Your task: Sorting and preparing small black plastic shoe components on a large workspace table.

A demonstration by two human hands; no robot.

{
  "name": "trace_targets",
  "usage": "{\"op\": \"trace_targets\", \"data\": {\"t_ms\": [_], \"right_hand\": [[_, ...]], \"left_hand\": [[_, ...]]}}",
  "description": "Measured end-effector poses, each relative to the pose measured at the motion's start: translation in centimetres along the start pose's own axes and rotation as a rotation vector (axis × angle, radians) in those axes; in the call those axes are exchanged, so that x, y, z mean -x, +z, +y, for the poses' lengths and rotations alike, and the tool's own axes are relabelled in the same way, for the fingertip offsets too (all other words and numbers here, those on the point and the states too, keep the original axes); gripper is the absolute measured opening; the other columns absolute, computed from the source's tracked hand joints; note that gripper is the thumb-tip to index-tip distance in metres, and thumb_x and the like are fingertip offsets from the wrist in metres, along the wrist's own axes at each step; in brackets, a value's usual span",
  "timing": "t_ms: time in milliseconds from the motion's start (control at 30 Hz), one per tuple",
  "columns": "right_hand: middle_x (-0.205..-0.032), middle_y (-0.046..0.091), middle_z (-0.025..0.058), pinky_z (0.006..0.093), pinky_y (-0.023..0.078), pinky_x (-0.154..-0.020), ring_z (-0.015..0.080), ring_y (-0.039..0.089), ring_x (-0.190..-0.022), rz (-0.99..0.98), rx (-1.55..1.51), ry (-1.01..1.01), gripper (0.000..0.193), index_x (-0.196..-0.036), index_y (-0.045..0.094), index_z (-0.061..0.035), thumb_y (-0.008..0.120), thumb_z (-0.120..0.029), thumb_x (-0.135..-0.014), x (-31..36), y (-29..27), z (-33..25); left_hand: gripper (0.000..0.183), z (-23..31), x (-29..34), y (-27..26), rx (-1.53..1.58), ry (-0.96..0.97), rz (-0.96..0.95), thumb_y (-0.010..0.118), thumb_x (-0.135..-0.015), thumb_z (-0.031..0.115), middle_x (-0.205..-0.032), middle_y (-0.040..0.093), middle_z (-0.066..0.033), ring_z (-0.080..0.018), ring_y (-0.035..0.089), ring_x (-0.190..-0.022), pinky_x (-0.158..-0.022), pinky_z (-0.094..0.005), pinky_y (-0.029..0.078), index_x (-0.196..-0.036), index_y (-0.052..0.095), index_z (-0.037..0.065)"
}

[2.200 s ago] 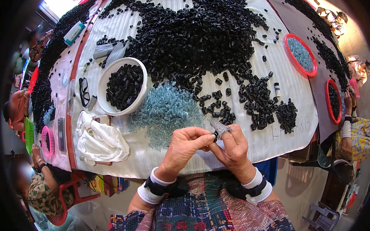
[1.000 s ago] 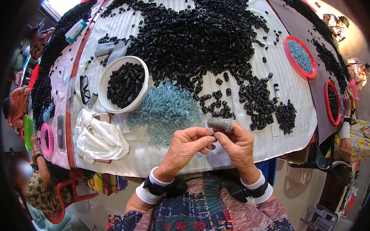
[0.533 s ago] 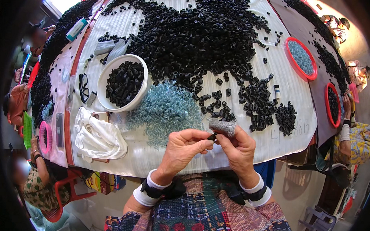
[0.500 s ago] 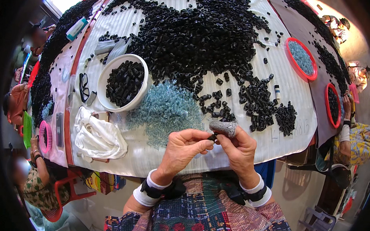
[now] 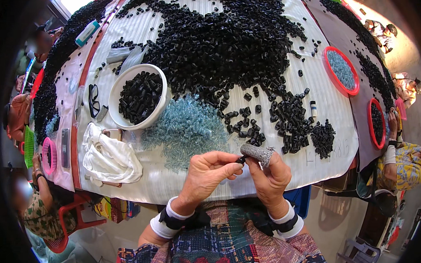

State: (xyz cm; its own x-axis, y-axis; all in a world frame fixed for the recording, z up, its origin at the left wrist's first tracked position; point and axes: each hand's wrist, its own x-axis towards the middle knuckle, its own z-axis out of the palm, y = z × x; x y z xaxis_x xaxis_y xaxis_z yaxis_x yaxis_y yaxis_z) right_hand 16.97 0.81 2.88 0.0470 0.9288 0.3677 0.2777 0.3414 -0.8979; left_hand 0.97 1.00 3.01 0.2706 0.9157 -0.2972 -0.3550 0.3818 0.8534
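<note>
My left hand point(image 5: 209, 174) is closed, pinching a small black plastic piece point(image 5: 241, 159) between thumb and forefinger. My right hand point(image 5: 270, 180) meets it from the other side, its thumb against the same piece. A grey textured sleeve point(image 5: 257, 153) appears to wrap my right forefinger. The piece's exact shape is mostly hidden by the fingertips. Just beyond my hands spreads a heap of small clear bluish springs or coils point(image 5: 185, 130). Loose black cylindrical parts point(image 5: 289, 125) lie at the right, beside a little pile of thinner black pieces point(image 5: 322, 137).
A large black heap point(image 5: 222, 48) covers the far table. At left stand a white bowl point(image 5: 164, 99) of black parts, a white cloth point(image 5: 112, 158) and eyeglasses point(image 5: 94, 99). Red-rimmed trays point(image 5: 355, 90) sit at right. Other people work at both sides.
My right hand has turned slightly, tilting the grey sleeve so that its far end points more to the left. Both hands stay together at the black piece. The view has shifted slightly.
</note>
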Motion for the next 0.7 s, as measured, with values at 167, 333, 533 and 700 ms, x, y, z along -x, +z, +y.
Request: {"op": "trace_targets", "data": {"t_ms": [167, 333, 533, 700], "right_hand": [[-0.086, 0.066, 0.0113, 0.0273, 0.051, -0.062, 0.0188, 0.065, -0.071, -0.004, 0.067, -0.035, 0.023, -0.097, 0.066, -0.0012, 0.067, 0.006, -0.075, 0.1, 0.1, 0.0], [-0.084, 0.065, 0.0113, 0.0281, 0.050, -0.058, 0.0204, 0.063, -0.068, 0.010, 0.104, -0.094, 0.024, -0.096, 0.066, -0.0017, 0.067, 0.007, -0.073, 0.3, 0.3, 0.8], [-0.084, 0.065, 0.0096, 0.0258, 0.050, -0.060, 0.0159, 0.063, -0.070, -0.026, 0.120, -0.024, 0.023, -0.097, 0.066, -0.0019, 0.066, 0.007, -0.076, 0.6, 0.5, 1.1], [-0.084, 0.065, 0.0104, 0.0274, 0.050, -0.059, 0.0187, 0.064, -0.068, -0.120, 0.254, -0.186, 0.024, -0.098, 0.067, -0.0026, 0.065, 0.008, -0.076, -0.1, -0.2, 1.2]], "left_hand": [[0.019, -0.1, 0.0, 0.2, -0.003, -0.009, 0.028, 0.065, -0.083, 0.001, -0.087, 0.067, -0.0138, -0.0165, 0.067, -0.076, -0.066, -0.0247, 0.055, -0.101, 0.062, -0.006], [0.018, -0.8, -0.2, 0.2, -0.010, -0.018, 0.054, 0.064, -0.084, 0.002, -0.087, 0.067, -0.0140, -0.0167, 0.067, -0.076, -0.065, -0.0251, 0.055, -0.100, 0.062, -0.006], [0.015, -1.3, -0.3, 0.3, -0.013, -0.043, 0.072, 0.064, -0.084, 0.002, -0.086, 0.068, -0.0134, -0.0162, 0.066, -0.075, -0.063, -0.0249, 0.055, -0.097, 0.063, -0.006], [0.014, -1.3, -0.3, 0.2, -0.044, -0.046, 0.081, 0.064, -0.084, 0.002, -0.085, 0.067, -0.0125, -0.0156, 0.066, -0.074, -0.063, -0.0244, 0.055, -0.096, 0.064, -0.006]]}}
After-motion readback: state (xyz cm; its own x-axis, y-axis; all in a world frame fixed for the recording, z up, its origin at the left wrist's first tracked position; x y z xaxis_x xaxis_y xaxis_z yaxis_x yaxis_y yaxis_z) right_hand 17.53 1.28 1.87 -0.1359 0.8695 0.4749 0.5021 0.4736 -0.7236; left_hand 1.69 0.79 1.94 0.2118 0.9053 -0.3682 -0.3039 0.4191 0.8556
